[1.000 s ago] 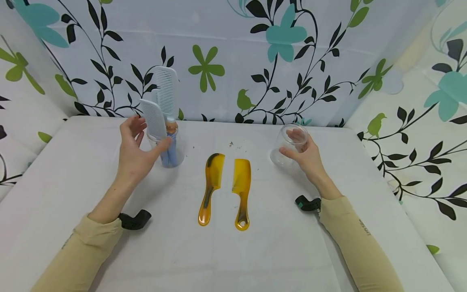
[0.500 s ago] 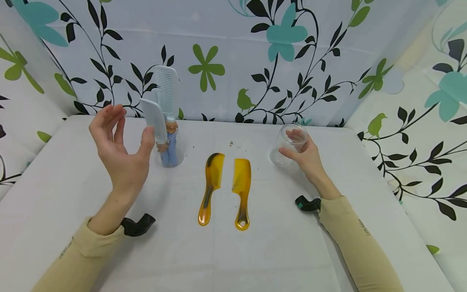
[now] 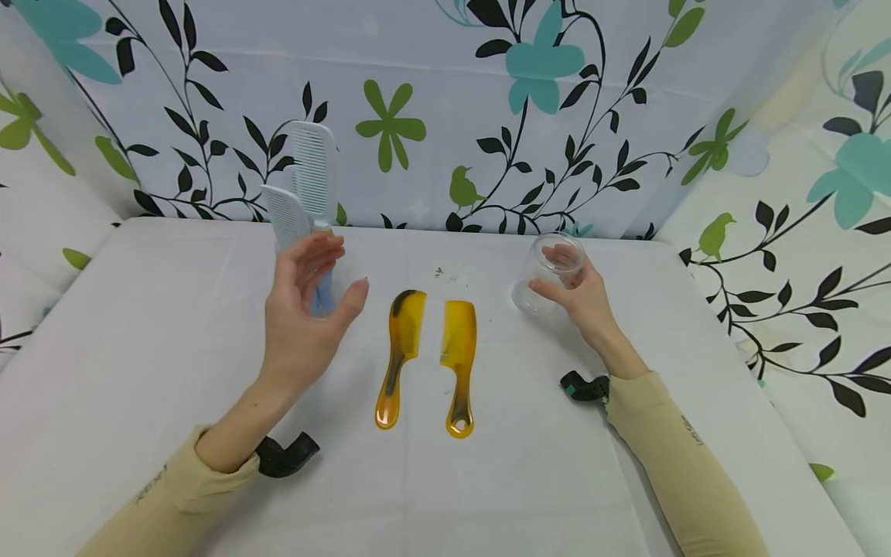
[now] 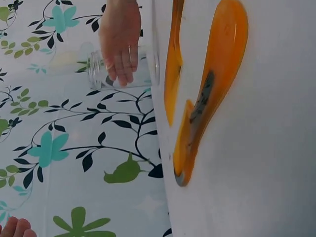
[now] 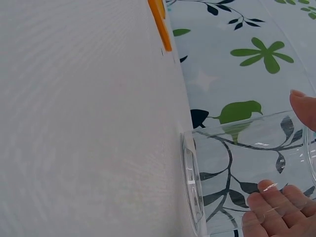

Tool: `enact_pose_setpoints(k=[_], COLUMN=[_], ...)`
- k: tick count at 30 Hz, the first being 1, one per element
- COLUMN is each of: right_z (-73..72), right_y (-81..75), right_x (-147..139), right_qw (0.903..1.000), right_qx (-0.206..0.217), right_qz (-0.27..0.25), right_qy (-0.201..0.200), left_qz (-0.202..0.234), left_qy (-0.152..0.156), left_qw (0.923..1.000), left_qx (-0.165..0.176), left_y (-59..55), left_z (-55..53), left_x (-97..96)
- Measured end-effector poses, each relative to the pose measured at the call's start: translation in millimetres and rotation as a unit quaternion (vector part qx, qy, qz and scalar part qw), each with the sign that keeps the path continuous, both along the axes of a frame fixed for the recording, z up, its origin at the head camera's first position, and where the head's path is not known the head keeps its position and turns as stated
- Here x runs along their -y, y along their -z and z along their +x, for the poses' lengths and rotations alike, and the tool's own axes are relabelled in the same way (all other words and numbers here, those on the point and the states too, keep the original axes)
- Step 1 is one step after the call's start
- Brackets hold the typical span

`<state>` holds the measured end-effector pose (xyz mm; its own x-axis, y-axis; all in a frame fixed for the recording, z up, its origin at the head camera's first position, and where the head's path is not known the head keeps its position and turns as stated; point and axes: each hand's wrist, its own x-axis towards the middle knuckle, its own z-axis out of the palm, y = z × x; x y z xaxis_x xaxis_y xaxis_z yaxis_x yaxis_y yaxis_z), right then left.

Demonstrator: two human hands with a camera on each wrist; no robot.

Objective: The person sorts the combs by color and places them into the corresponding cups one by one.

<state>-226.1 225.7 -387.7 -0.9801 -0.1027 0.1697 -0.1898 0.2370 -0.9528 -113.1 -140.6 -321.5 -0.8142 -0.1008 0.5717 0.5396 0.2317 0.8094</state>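
Observation:
My left hand (image 3: 302, 333) hovers with fingers loosely bent and thumb apart, holding nothing. It hides most of the left jar, in which two pale blue combs stand: a taller comb (image 3: 313, 170) and a shorter, leaning comb (image 3: 287, 216). With thumb and fingers on either side, my right hand (image 3: 592, 309) grips a clear jar (image 3: 530, 290) that stands upright on the table. Nothing shows inside that jar (image 5: 237, 163) in the right wrist view. Between the hands lie two amber combs, a left one (image 3: 404, 333) with a dark streak and a right one (image 3: 459, 333).
A white cloth covers the table (image 3: 418, 495). Small dark crumbs (image 3: 438, 272) lie behind the amber combs. A patterned curtain (image 3: 418, 46) hangs behind the table and along its sides.
My left hand leaves the jar of blue combs, swings left and back, then moves right and toward me, now in front of that jar. The right hand stays on its jar.

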Motion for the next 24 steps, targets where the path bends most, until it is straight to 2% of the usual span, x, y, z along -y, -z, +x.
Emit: enact_pose_setpoints(k=[4,7,14,18,24], right_z=[0.1,-0.5,-1.2,-1.0,-0.6], right_y=[-0.3,0.2,1.9,1.8,0.8], right_x=[1,0,-1,0,0], right_qw=[1.0000,1.0000,1.0000,1.0000,1.0000], right_qx=[0.001,0.000,0.000,0.001,-0.003], right_qz=[0.003,0.008,0.005,0.002,0.003], right_qy=[0.001,0.004,0.001,-0.001,-0.001], left_qz=[-0.030,-0.048,-0.086,-0.098,-0.111], left_qy=[0.023,0.040,0.083,0.097,0.108], left_qw=[0.9966,0.9924,0.9739,0.9644,0.9563], left_qx=[0.073,0.106,0.193,0.226,0.248], left_y=[8.7,13.7,21.5,28.8,38.7], left_z=[-3.1,-7.3,-16.4,-22.1,-30.4], left_x=[-7.9,-14.8,-32.3,-42.6,-57.0])
